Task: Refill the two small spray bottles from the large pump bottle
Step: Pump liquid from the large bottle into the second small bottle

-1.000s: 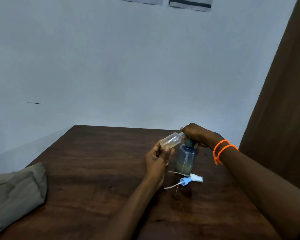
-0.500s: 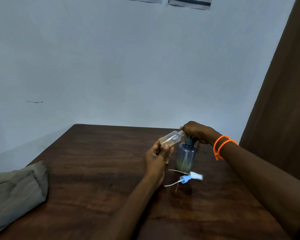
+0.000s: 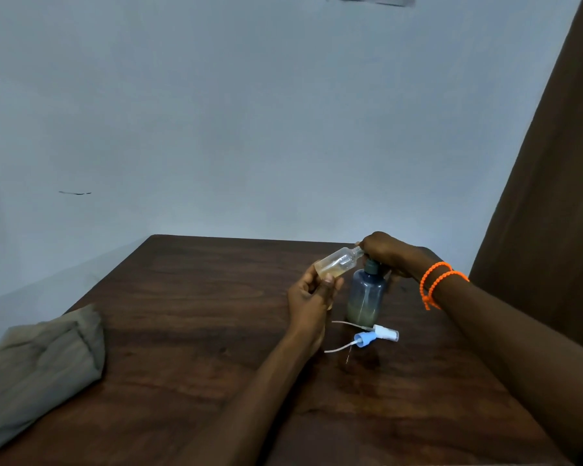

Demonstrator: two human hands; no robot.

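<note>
My left hand [image 3: 312, 294] grips a small clear bottle [image 3: 339, 263], tilted with its open neck up against the pump spout; a little yellowish liquid lies in it. The large bluish pump bottle [image 3: 366, 299] stands upright on the wooden table [image 3: 189, 331], yellowish liquid low inside. My right hand [image 3: 386, 252] covers its pump head, fingers curled over it, so the head itself is hidden. Two loose spray caps with dip tubes lie in front of the big bottle: a white one [image 3: 386, 332] and a blue one [image 3: 364, 340]. The second small bottle is not visible.
A folded grey-beige cloth [image 3: 37, 368] lies at the table's left front edge. A pale wall stands close behind the table, and a brown curtain [image 3: 552, 183] hangs at the right.
My right hand and the pump head under it have risen slightly, then stayed. The small bottle remains at the spout. The caps have not moved.
</note>
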